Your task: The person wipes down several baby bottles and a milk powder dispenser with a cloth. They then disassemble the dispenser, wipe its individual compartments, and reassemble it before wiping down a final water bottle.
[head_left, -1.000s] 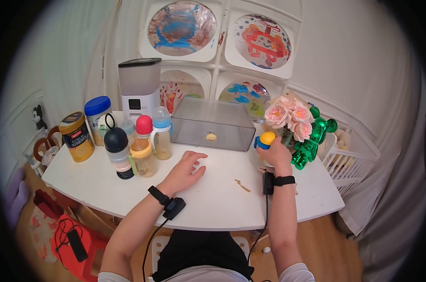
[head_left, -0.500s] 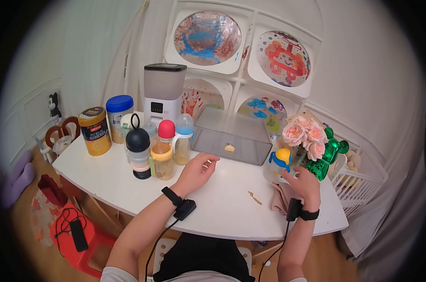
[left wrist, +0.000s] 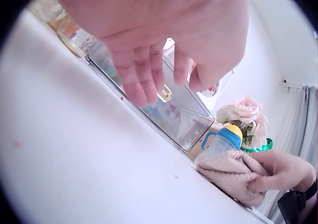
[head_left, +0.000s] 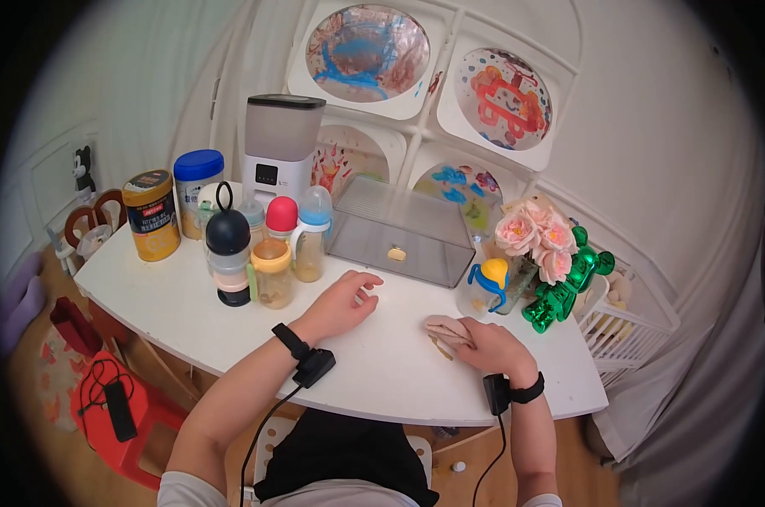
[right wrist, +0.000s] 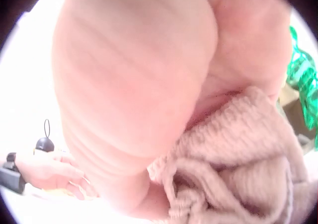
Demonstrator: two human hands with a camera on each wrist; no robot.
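My right hand [head_left: 494, 346] grips a folded pinkish-beige cloth [head_left: 447, 328] low over the white table [head_left: 374, 363]. A brown smear [head_left: 442, 350] shows on the tabletop right beside the cloth. Close up in the right wrist view, the cloth [right wrist: 238, 149] bunches in thick folds under the palm. My left hand [head_left: 342, 306] holds nothing, its fingers loosely bent near the baby bottles. Behind the right hand stands a sippy cup [head_left: 489, 286] with a blue handle and yellow top.
Several baby bottles [head_left: 310, 249] and a dark-lidded stacked container [head_left: 228, 241] stand at left, by two tins [head_left: 152, 221]. A grey transparent box [head_left: 399, 245] lies at the back. Pink flowers [head_left: 534, 241] and a shiny green bear figure [head_left: 568, 287] stand at right.
The right hand let go of the sippy cup, which stays on the table, then took the cloth and brought it left to the brown smear. The left hand stayed near the bottles.
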